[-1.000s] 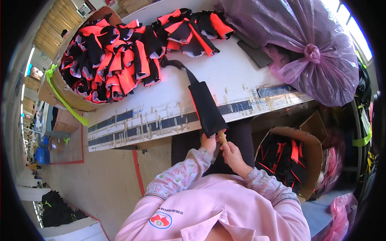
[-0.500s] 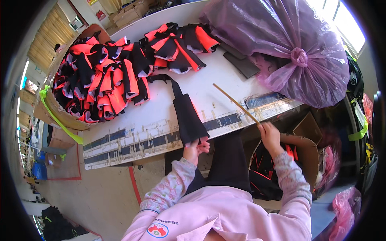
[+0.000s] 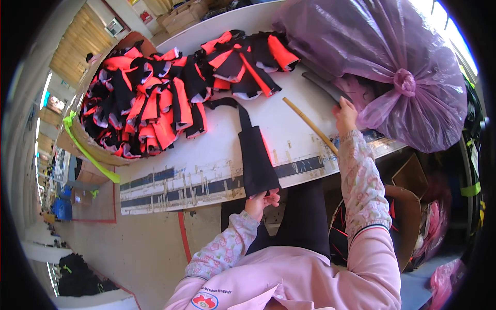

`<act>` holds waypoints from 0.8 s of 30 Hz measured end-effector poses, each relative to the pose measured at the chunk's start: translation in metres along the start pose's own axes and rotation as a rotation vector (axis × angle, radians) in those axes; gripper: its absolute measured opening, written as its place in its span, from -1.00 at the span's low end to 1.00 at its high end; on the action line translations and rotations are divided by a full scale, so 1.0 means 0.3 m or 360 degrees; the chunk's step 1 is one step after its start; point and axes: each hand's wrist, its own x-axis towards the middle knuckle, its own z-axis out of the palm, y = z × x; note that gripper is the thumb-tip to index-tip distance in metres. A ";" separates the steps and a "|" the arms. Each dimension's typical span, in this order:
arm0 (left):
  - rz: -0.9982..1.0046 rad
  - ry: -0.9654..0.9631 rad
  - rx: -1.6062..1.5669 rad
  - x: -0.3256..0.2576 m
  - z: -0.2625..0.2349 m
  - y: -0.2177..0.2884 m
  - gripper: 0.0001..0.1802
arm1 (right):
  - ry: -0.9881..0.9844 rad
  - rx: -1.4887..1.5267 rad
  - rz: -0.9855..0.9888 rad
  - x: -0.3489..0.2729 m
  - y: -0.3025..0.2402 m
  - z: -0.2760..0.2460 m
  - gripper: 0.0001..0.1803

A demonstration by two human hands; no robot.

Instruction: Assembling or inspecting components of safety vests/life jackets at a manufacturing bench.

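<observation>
My left hand (image 3: 262, 204) pinches the lower end of a black fabric tube (image 3: 257, 160), which hangs partly over the table's near edge. A narrow black strap (image 3: 244, 118) runs from the tube's far end toward the pile. Farther right, my right hand (image 3: 346, 117) is closed on the near end of a dark flat board (image 3: 325, 87), which looks tilted up along one edge. A thin wooden stick (image 3: 311, 125) lies on the white table (image 3: 217, 155), apart from my fingers, just left of my right wrist.
A heap of black and orange fabric pieces (image 3: 150, 103) fills a cardboard box at the left and spreads along the table's back. A large knotted purple plastic bag (image 3: 404, 82) stands at the right. Below it, an open cardboard box (image 3: 408, 206) sits under the table edge.
My right hand has let go of the wooden stick, leaving it on the table, and has reached forward to the dark board. My left hand still holds the tube's end.
</observation>
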 end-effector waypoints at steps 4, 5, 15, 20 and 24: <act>-0.0028 0.0150 -0.0066 -0.014 0.020 0.040 -0.65 | -0.0099 0.0013 -0.0189 -0.247 0.018 -0.039 -0.61; -0.0032 0.0150 -0.0056 -0.015 0.038 0.057 -0.64 | -0.0129 -0.0074 -0.0226 -0.359 -0.009 -0.073 -0.57; -0.0085 0.0137 -0.0277 -0.023 0.145 0.170 -0.70 | -0.1454 -0.1199 -0.1862 -1.048 -0.429 -0.214 -0.72; 0.0174 0.0038 -0.0197 0.033 0.113 0.112 -0.79 | -0.1683 -0.1470 -0.2274 -1.108 -0.416 -0.178 -0.53; 0.0069 -0.0146 -0.0268 -0.042 0.177 0.174 -0.78 | -0.1669 -0.1759 -0.2374 -1.143 -0.351 -0.145 -0.55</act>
